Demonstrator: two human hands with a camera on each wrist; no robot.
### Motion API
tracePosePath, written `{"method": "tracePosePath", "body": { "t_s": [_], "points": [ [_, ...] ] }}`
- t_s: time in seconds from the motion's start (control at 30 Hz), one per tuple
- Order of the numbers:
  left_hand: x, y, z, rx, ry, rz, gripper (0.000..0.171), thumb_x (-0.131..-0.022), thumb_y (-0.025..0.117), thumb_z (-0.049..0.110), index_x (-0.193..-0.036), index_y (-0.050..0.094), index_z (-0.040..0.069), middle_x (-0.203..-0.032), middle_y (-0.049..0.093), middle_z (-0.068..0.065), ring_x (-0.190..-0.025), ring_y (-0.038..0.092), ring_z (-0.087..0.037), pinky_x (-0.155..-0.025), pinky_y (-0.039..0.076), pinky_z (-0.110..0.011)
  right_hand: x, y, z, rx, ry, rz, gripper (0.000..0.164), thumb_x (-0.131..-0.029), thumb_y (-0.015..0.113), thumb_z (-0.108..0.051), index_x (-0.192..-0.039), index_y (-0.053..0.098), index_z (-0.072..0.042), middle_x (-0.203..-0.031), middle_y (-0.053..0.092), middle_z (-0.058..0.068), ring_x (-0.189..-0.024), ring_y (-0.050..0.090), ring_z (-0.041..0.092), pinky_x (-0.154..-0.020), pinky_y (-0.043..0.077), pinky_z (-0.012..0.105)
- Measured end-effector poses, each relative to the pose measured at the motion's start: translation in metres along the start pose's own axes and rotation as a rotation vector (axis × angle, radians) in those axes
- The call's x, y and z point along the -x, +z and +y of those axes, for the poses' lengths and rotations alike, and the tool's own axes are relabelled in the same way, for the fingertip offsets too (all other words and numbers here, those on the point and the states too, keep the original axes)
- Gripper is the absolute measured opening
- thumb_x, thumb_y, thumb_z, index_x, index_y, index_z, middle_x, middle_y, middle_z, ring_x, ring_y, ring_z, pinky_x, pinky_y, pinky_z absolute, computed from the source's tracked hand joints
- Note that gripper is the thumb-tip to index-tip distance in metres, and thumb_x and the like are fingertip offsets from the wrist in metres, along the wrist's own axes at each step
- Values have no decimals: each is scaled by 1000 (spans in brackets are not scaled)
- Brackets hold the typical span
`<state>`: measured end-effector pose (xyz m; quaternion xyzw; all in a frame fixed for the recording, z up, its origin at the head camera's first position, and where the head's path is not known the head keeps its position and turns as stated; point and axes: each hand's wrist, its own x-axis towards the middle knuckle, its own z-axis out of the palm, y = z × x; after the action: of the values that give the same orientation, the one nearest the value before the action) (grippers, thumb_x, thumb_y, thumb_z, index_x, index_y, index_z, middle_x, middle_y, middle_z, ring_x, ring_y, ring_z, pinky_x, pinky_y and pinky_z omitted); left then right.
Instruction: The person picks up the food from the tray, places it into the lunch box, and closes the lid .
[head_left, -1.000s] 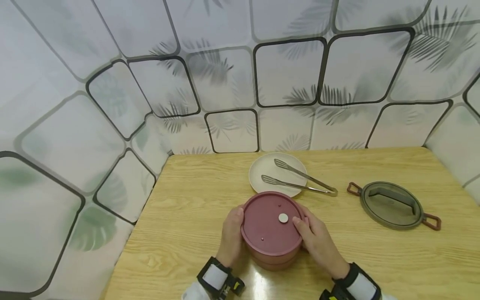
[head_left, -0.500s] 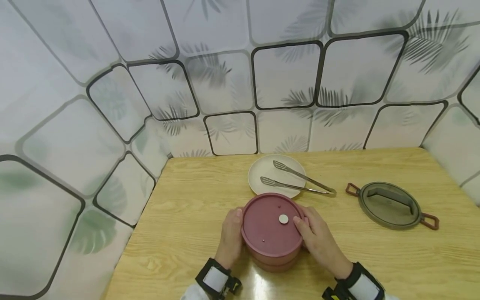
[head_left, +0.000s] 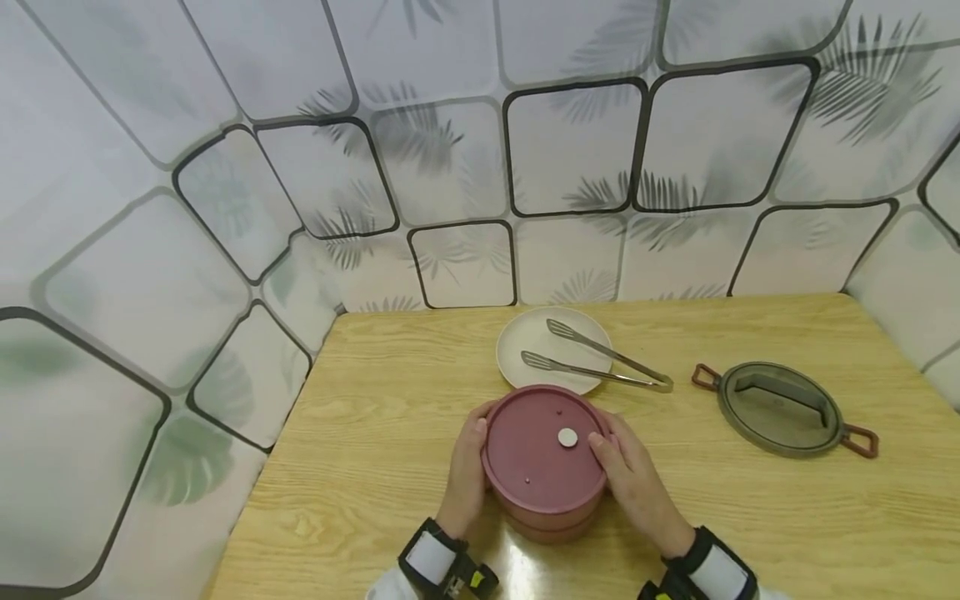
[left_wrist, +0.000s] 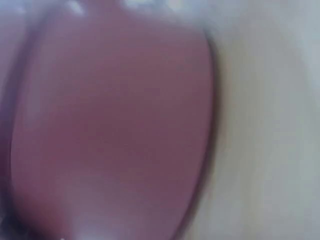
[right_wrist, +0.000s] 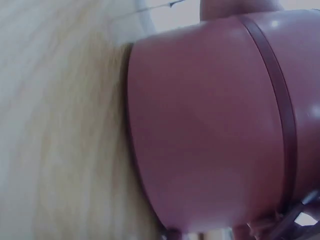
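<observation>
A maroon lidded pot stands on the wooden table in front of me, with a white disc on its flat lid. My left hand holds its left side, thumb along the lid's rim. From the right, my right hand grips the pot with the thumb over the lid's edge; the other fingers are mostly hidden behind the side. The left wrist view is blurred and filled by the pot's wall. In the right wrist view the pot's side and a darker seam below the lid show.
Just behind the pot lies a white plate, with metal tongs spread across it and past its right edge. Farther right sits a dark round piece with a bar across its top and two maroon side handles. A patterned wall closes the back.
My left hand has shifted slightly forward and inward along the pot's rim. The pot and right hand stay almost in place.
</observation>
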<state>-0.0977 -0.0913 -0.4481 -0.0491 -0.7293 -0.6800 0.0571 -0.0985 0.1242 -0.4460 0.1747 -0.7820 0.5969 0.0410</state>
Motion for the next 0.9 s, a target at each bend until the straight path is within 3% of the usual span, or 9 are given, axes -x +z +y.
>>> {"method": "tracePosePath", "body": {
  "t_s": [0.1, 0.23, 0.4, 0.6, 0.9],
  "points": [
    [1, 3, -2, 157, -71, -40, 44, -97, 23, 41, -129, 46, 21, -131, 49, 1, -124, 41, -14, -103, 30, -28, 1, 3, 1, -105, 24, -23, 38, -98, 34, -21, -134, 37, -9, -131, 45, 10, -121, 41, 5, -96, 32, 9],
    [4, 6, -2, 203, -111, -55, 46, -96, 22, 45, -132, 43, 25, -132, 47, 4, -125, 39, -12, -104, 29, -29, 3, 5, 0, -159, 47, -29, 39, -98, 32, -22, -135, 35, -8, -133, 43, 12, -122, 40, 5, -97, 31, 8],
    [3, 7, 1, 226, -86, -70, 42, -96, 27, 38, -133, 41, 25, -133, 45, 5, -126, 38, -11, -104, 28, -27, 3, 4, -1, -168, 47, -31, 40, -98, 30, -22, -136, 33, -9, -134, 42, 11, -123, 39, 3, -97, 30, 8],
    [1, 8, -2, 210, -37, -27, 39, -96, 31, 32, -131, 44, 24, -132, 47, 3, -124, 41, -14, -101, 31, -22, 2, 6, -4, -186, 61, 4, 39, -98, 32, -21, -135, 35, -7, -134, 42, 13, -121, 39, 3, -96, 30, 7],
    [1, 8, 1, 252, -23, -12, 38, -96, 32, 30, -128, 48, 17, -127, 52, -2, -122, 44, -17, -102, 32, -23, 1, 7, 0, -183, 47, 2, 40, -98, 31, -22, -135, 34, -8, -134, 42, 13, -122, 39, 2, -96, 31, 8]
  ]
}}
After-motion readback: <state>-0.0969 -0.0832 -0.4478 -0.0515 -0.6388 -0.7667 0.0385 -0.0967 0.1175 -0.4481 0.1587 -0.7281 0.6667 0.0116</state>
